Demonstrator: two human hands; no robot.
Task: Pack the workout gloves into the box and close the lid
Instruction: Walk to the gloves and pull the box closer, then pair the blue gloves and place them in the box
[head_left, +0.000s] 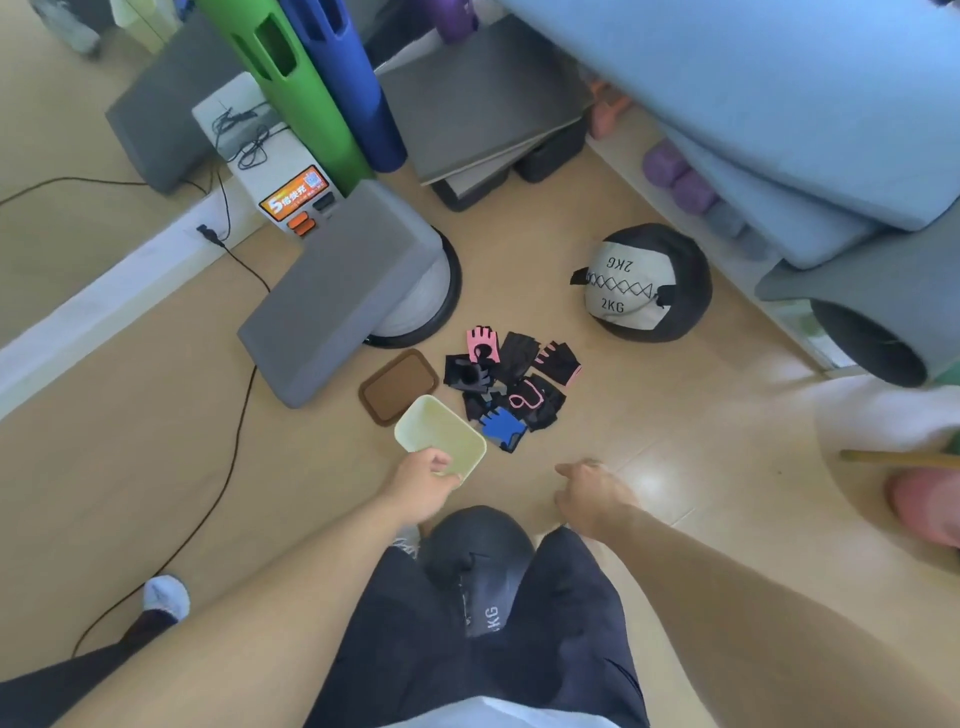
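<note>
From your head camera, your left hand (423, 483) grips the near rim of the pale green box (439, 434), fingers curled over its edge. The workout gloves (511, 387) lie heaped on the floor at the box's two o'clock, touching it. The brown lid (397, 387) lies at its eleven o'clock. Your right hand (587, 493) hovers at four o'clock, fingers loosely curled, holding nothing.

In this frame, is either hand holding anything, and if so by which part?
The left hand grips the pale green box by its near rim, thumb over the edge. The right hand holds nothing; it hovers above the floor.
</note>
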